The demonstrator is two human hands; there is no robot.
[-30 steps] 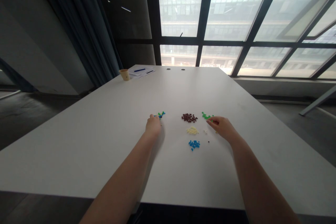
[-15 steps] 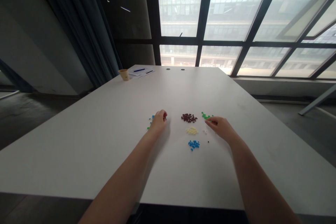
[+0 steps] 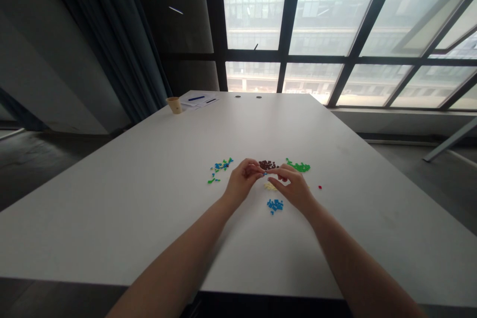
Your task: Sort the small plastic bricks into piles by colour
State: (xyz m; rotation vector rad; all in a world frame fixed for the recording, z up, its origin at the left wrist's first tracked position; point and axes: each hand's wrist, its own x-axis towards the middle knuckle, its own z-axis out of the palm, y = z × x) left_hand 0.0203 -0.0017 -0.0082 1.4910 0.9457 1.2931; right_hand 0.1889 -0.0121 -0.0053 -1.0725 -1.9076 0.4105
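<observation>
Left fingertips [image 3: 258, 171] and right fingertips [image 3: 273, 172] closed in a pinch on a tiny blue brick [image 3: 265, 173], its long axis too small to tell, midway between left hand [image 3: 243, 181] and right hand [image 3: 292, 186]. Just beyond, dark red bricks [image 3: 267, 164]; past right hand, green bricks [image 3: 298, 166]; left, mixed blue-green bricks [image 3: 220, 165]; nearer, blue bricks [image 3: 275, 204] on white table [image 3: 112, 218].

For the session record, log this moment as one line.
left hand | right hand | both on blue brick | above yellow bricks
</observation>
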